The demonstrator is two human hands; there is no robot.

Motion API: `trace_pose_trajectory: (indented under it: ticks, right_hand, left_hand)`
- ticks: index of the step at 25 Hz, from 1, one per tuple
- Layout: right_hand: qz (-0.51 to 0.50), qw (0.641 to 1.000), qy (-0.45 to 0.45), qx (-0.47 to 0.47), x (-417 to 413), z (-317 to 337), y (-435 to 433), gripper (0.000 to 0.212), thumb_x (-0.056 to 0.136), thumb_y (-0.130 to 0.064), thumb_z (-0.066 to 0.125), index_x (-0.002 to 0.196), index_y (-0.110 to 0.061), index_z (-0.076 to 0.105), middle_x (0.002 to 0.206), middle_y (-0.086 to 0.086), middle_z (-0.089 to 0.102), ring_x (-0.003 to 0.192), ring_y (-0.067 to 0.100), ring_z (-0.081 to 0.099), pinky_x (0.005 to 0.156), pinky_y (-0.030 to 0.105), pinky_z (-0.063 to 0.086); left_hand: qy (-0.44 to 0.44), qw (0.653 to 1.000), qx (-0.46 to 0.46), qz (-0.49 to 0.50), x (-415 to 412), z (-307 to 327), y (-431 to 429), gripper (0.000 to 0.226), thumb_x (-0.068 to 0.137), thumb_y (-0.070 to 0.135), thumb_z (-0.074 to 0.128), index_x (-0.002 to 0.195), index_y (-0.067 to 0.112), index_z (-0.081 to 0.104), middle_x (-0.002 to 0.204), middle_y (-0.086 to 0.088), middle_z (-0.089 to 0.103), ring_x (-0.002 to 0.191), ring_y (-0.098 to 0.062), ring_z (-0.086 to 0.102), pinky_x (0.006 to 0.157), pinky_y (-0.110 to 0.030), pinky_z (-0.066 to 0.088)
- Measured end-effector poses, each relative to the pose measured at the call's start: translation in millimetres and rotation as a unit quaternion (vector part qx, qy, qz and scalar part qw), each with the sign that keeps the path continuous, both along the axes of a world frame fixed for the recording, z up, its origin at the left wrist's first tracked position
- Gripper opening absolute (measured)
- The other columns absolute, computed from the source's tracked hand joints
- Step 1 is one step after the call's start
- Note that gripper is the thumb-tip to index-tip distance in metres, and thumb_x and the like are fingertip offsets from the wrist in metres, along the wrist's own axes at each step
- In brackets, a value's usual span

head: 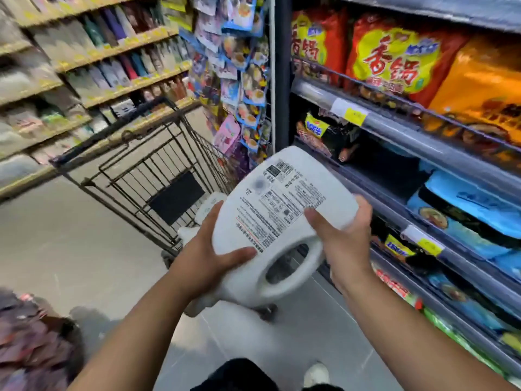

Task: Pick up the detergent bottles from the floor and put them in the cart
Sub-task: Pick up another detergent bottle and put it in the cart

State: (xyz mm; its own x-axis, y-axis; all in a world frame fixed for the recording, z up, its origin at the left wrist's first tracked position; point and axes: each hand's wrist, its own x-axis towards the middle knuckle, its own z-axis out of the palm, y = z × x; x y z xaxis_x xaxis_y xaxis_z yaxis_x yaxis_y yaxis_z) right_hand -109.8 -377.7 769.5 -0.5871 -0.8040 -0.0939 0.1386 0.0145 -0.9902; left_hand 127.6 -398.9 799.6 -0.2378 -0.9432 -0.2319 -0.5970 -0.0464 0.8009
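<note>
on the far left of the aisle there are blurry shelves (93, 55) packed with bottles and boxes. next to them sits the black wire cart (135, 153) on the grey floor (70, 235), and something white shows through its wires, too blurred to call. a rack of hanging packets (242, 66) is behind the cart. in the middle, the left hand (208, 258) grips a white detergent bottle (282, 198), thumb on the label side near the handle, fingers curled underneath. the bottle is up in the air, off the floor, tilted with its printed back label facing up and the handle end toward the person, overlapping the cart's near right corner. the right hand (346, 244) grips the other edge, thumb pressed on the label. on the right, a chiller shelf (394, 128) holds red and orange noodle packs (394, 52).
</note>
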Motion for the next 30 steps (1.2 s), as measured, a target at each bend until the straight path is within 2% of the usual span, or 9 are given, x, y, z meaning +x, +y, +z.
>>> trace_pose_trajectory:
  ticks: [3, 5, 9, 14, 17, 21, 23, 26, 30]
  right_hand:
    - [0.057, 0.998, 0.014, 0.001, 42.5, -4.9, -35.7, 0.085, 0.054, -0.041, 0.090, 0.125, -0.022, 0.048, 0.117, 0.005, 0.067, 0.107, 0.022, 0.066, 0.094, 0.047, 0.055]
    - [0.076, 0.997, 0.019, 0.011, 71.1, -12.9, -58.9, 0.081, 0.060, -0.031, 0.092, 0.126, -0.017, 0.047, 0.115, 0.003, 0.066, 0.104, 0.019, 0.066, 0.090, 0.039, 0.053]
    - [0.071, 0.997, 0.013, 0.035, 119.1, -40.9, -108.4, 0.073, 0.067, -0.018, 0.091, 0.125, -0.014, 0.047, 0.111, 0.003, 0.066, 0.096, 0.015, 0.065, 0.085, 0.035, 0.054]
    - [-0.029, 0.996, -0.015, 0.084, 181.4, -81.9, -172.8, 0.065, 0.074, -0.015, 0.086, 0.122, -0.026, 0.042, 0.105, -0.009, 0.063, 0.090, 0.003, 0.063, 0.075, 0.018, 0.054]
    - [-0.081, 0.990, -0.047, 0.104, 206.5, -107.3, -193.5, 0.062, 0.074, -0.014, 0.086, 0.121, -0.023, 0.046, 0.107, -0.005, 0.066, 0.090, 0.004, 0.068, 0.077, 0.021, 0.057]
    - [-0.172, 0.971, -0.073, 0.147, 226.0, -154.8, -217.3, 0.063, 0.068, -0.019, 0.091, 0.112, -0.030, 0.046, 0.107, -0.004, 0.067, 0.093, 0.005, 0.069, 0.080, 0.028, 0.057]
    - [-0.199, 0.961, -0.090, 0.168, 232.7, -182.9, -227.3, 0.061, 0.069, -0.015, 0.090, 0.109, -0.030, 0.046, 0.105, -0.004, 0.067, 0.092, 0.006, 0.069, 0.082, 0.031, 0.058]
    - [-0.247, 0.944, -0.105, 0.192, 234.2, -219.7, -235.8, 0.065, 0.070, -0.014, 0.088, 0.119, -0.016, 0.045, 0.103, -0.005, 0.067, 0.085, 0.000, 0.070, 0.076, 0.025, 0.058]
    - [-0.312, 0.923, -0.061, 0.216, 234.1, -271.0, -251.4, 0.066, 0.068, -0.016, 0.090, 0.119, -0.010, 0.048, 0.095, -0.009, 0.066, 0.073, -0.011, 0.066, 0.061, 0.014, 0.053]
  left_hand:
    - [0.011, 0.999, 0.002, 0.045, 43.5, -2.3, -11.4, 0.096, 0.063, 0.065, 0.080, 0.141, 0.061, 0.024, 0.132, 0.022, 0.058, 0.119, -0.011, 0.057, 0.104, -0.042, 0.046]
    - [0.013, 0.998, 0.006, 0.061, 72.6, -10.2, -26.7, 0.093, 0.067, 0.058, 0.082, 0.141, 0.059, 0.027, 0.131, 0.026, 0.056, 0.119, -0.007, 0.056, 0.102, -0.039, 0.046]
    - [0.013, 0.998, 0.043, 0.040, 123.0, -40.0, -85.6, 0.100, 0.060, 0.068, 0.079, 0.143, 0.054, 0.026, 0.130, 0.024, 0.058, 0.119, -0.010, 0.058, 0.104, -0.044, 0.047]
    - [-0.031, 0.992, 0.110, -0.053, 177.8, -76.9, -205.1, 0.101, 0.058, 0.075, 0.077, 0.139, 0.065, 0.018, 0.129, 0.019, 0.061, 0.116, -0.014, 0.062, 0.104, -0.044, 0.046]
    - [-0.069, 0.981, 0.144, -0.115, 191.8, -94.3, -260.3, 0.082, 0.070, 0.059, 0.079, 0.121, 0.077, 0.018, 0.120, 0.028, 0.057, 0.109, -0.004, 0.058, 0.102, -0.028, 0.039]
    - [-0.118, 0.959, 0.164, -0.199, 185.9, -136.2, -326.3, 0.095, 0.074, 0.052, 0.079, 0.145, 0.057, 0.016, 0.132, 0.020, 0.048, 0.119, -0.008, 0.047, 0.103, -0.024, 0.031]
    - [-0.120, 0.946, 0.197, -0.225, 182.7, -170.6, -354.7, 0.100, 0.072, 0.052, 0.081, 0.150, 0.049, 0.018, 0.140, 0.018, 0.045, 0.127, -0.009, 0.045, 0.112, -0.031, 0.031]
    - [-0.132, 0.928, 0.218, -0.272, 169.4, -216.6, -384.9, 0.110, 0.061, 0.064, 0.081, 0.150, 0.052, 0.015, 0.147, 0.010, 0.045, 0.133, -0.016, 0.045, 0.116, -0.043, 0.032]
    - [-0.156, 0.904, 0.244, -0.314, 146.4, -279.5, -422.5, 0.118, 0.055, 0.068, 0.081, 0.149, 0.053, 0.012, 0.145, 0.006, 0.046, 0.132, -0.019, 0.045, 0.115, -0.040, 0.035]
